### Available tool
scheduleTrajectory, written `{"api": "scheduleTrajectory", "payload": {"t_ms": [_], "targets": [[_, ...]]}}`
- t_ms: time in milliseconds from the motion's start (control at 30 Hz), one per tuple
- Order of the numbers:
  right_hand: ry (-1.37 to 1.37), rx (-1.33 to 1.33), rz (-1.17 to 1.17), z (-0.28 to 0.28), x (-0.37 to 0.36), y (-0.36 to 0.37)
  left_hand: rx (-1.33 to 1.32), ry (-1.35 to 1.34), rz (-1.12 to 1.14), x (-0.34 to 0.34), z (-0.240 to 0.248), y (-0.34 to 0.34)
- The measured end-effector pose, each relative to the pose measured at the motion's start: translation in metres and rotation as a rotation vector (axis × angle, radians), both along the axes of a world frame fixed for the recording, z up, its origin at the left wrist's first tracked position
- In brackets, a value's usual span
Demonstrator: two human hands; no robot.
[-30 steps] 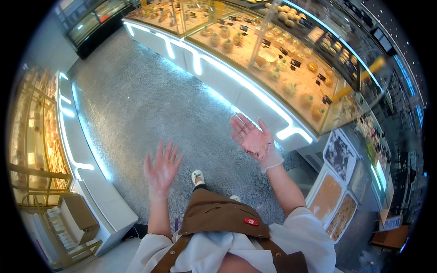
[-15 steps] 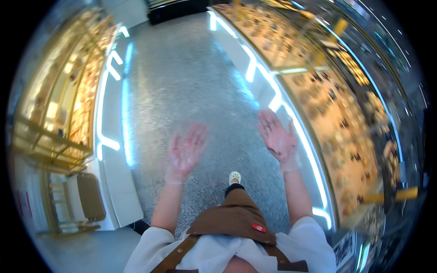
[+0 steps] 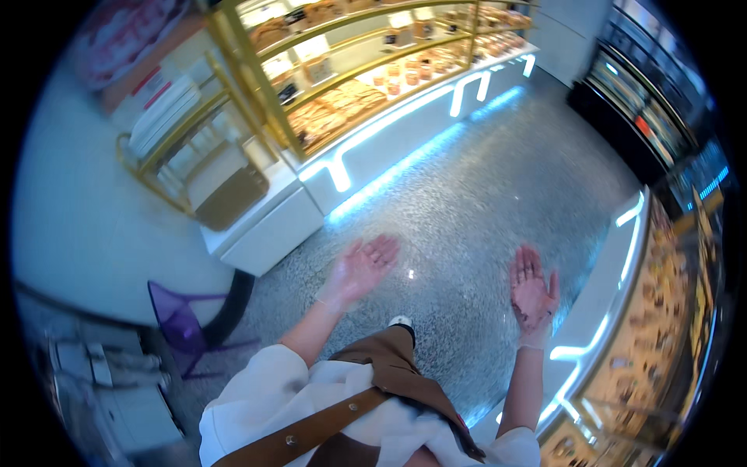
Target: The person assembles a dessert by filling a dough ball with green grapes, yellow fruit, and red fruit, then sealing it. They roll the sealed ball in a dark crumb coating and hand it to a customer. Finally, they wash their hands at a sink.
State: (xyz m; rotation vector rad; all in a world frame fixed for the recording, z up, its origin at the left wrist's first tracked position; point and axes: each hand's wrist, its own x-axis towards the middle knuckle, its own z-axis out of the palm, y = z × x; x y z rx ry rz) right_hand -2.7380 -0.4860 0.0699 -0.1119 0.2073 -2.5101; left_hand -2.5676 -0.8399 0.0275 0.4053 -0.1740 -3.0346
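My left hand (image 3: pixel 361 271) hangs over the floor with its palm turned up and its fingers stretched out. Nothing lies in it. My right hand (image 3: pixel 534 289) is held likewise, palm up and fingers extended, nearest the lit edge of the right-hand display counter (image 3: pixel 580 359). Clear thin gloves seem to cover both hands, loose at the wrists. Dark marks show on the right palm. Neither hand touches anything. Below my arms hangs a brown apron (image 3: pixel 381 352), and one light shoe (image 3: pixel 401 321) shows beneath it.
Ahead and left, a gold-framed bakery shelf (image 3: pixel 364 71) with baked goods stands on a white lit base. Trays and a rack (image 3: pixel 226 179) sit on a white cabinet (image 3: pixel 268 229). A purple chair (image 3: pixel 177 315) is at the left; a dark display case (image 3: pixel 634 105) stands far right. Grey floor (image 3: pixel 467 187) lies between.
My view has turned to the left, so the bakery shelf now lies ahead and the purple chair has come in. My hands appear farther apart, both still open.
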Motion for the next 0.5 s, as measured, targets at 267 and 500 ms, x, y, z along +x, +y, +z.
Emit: {"api": "scheduleTrajectory", "payload": {"t_ms": [267, 500], "targets": [[0.264, 0.371, 0.612, -0.002, -0.275, -0.001, 0.118, 0.087, 0.197, -0.205, -0.031, 0.008], [-0.135, 0.194, 0.646, 0.042, -0.586, -0.025, -0.002, 0.248, 0.303, -0.421, 0.019, 0.024]]}}
